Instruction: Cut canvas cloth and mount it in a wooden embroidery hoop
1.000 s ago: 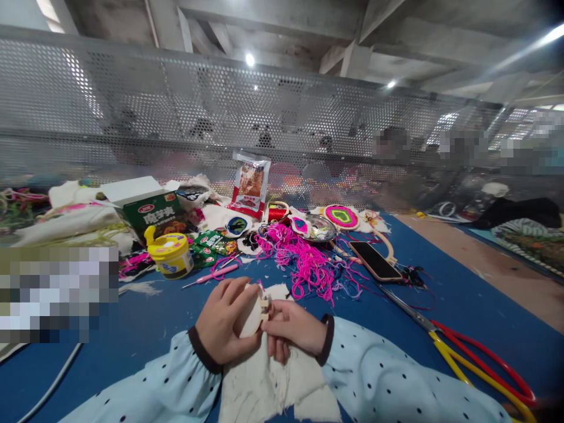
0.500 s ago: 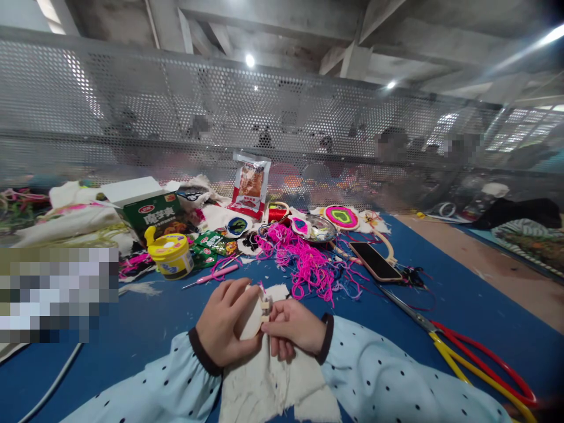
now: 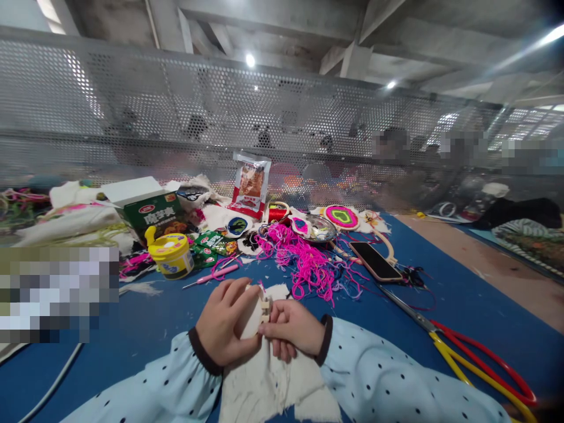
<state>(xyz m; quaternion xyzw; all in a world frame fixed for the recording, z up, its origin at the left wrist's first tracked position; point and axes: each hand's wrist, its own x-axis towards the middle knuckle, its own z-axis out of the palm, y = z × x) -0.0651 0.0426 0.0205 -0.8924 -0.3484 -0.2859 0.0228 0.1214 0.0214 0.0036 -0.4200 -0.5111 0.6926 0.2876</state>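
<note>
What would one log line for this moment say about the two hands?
left hand: grips wooden hoop | right hand: pinches hoop clasp | under: white cloth on blue table | nearby: pink yarn, scissors

The right hand [image 3: 294, 330] has shifted slightly at the hoop [image 3: 247, 322] clasp [image 3: 265, 307].

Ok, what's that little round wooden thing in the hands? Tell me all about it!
It is a small hoop of pale wood, held tilted over the blue table. A little wooden clasp block sticks out at its right side. The left hand cups it from the left; the right hand pinches the clasp. Cream cloth with frayed edges hangs from it onto the table. Fingers hide much of it.
</note>
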